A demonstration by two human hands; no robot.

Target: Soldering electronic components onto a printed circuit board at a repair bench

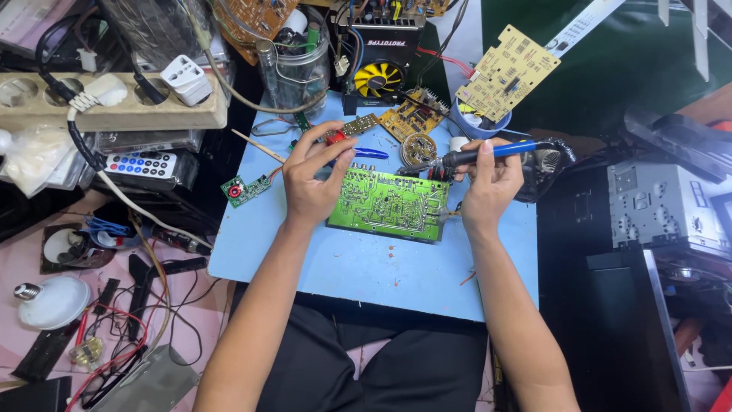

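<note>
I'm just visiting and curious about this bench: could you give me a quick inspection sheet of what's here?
Surface: light blue board, solder specks on it.
Job's things: green circuit board; blue-handled soldering iron.
Clutter: small green board, yellow circuit board, glass jar, remote control, light bulb.
Hands: left hand steadies the green board's edge; right hand grips the iron.
Cables: power strip with plugs; loose wires on the floor.
Surroundings: grey metal chassis at right.
</note>
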